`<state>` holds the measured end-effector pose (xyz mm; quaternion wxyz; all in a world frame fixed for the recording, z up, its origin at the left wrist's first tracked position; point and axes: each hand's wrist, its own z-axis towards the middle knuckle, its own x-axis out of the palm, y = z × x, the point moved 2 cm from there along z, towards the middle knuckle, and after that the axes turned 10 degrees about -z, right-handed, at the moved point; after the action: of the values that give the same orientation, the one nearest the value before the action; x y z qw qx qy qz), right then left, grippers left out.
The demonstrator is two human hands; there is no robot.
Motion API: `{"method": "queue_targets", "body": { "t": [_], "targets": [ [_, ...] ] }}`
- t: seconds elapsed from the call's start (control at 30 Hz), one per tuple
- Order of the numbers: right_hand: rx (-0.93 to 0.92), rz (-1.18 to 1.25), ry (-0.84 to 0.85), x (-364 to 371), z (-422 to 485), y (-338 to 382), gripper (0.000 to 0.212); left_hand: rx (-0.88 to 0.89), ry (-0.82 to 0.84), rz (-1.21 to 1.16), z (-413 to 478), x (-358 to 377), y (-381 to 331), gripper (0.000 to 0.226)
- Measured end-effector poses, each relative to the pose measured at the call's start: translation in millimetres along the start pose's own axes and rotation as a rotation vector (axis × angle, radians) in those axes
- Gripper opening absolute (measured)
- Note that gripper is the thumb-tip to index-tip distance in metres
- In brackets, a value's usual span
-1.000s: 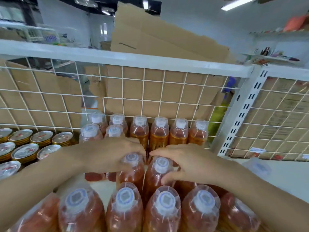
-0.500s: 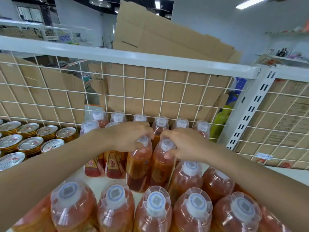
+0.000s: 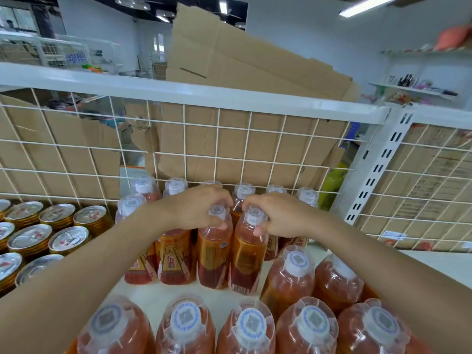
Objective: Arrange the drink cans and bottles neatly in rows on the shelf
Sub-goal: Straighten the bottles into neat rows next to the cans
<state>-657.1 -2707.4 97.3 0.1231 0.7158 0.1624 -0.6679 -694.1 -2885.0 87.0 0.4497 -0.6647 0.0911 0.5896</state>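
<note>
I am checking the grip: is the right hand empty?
No, the right hand grips a bottle, with its fingers curled round it just below the cap.

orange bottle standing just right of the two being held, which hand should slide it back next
Probably the right hand: it grips the neighbouring orange plastic bottle, directly beside that white-capped bottle. The left hand grips the other held bottle and would have to cross over.
</note>
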Motion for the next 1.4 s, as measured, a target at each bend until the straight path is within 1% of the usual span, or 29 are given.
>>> {"method": "queue_targets", "body": {
  "t": [0.07, 0.13, 0.23, 0.4, 0.53, 0.73, 0.8, 0.9, 0.97, 1.03, 1.1, 1.17, 1.33, 1.4],
  "targets": [
    [0.013, 0.042, -0.008, 2, -1, -1, 0.05, -0.021, -0.057, 0.0, -2, -1, 0, 0.039],
    [0.03, 0.065, -0.015, 4, -2, -2, 0.051, -0.044, -0.08, 0.012, -4, -1, 1, 0.04],
    [0.067, 0.039, -0.038, 5, -3, -2, 0.054, -0.084, -0.084, -0.036, -6, 1, 2, 0.04],
    [0.164, -0.007, -0.102, 8, -6, -3, 0.052, -0.13, -0.136, -0.115, -5, 4, 3, 0.039],
    [0.207, -0.047, -0.178, 10, -3, -4, 0.055, -0.115, -0.102, -0.179, -4, 4, 3, 0.04],
    [0.119, 0.125, -0.096, 14, -4, -7, 0.053, -0.096, -0.036, -0.224, -6, 1, 7, 0.045],
    [0.115, 0.165, -0.096, 14, -4, -8, 0.053, -0.081, -0.008, -0.214, -7, 1, 8, 0.047],
    [0.113, 0.178, -0.088, 14, -2, -7, 0.053, -0.066, 0.004, -0.179, -6, -1, 8, 0.043],
    [0.117, 0.182, -0.091, 15, 0, -8, 0.055, -0.085, -0.017, -0.144, -6, -1, 9, 0.045],
    [0.122, 0.182, -0.091, 17, 2, -8, 0.057, -0.115, -0.049, -0.07, -5, -1, 9, 0.053],
    [0.127, 0.182, -0.095, 18, 2, -8, 0.056, -0.124, -0.065, -0.024, -5, 0, 8, 0.051],
    [0.133, 0.191, -0.115, 19, 3, -7, 0.055, -0.114, -0.058, -0.019, -4, 1, 6, 0.047],
    [0.147, 0.208, -0.159, 18, 4, -2, 0.05, -0.071, -0.027, -0.037, -3, 2, 5, 0.046],
    [0.139, 0.187, -0.167, 18, 5, 0, 0.052, -0.068, -0.02, -0.036, -3, 2, 5, 0.046]
  ]
}}
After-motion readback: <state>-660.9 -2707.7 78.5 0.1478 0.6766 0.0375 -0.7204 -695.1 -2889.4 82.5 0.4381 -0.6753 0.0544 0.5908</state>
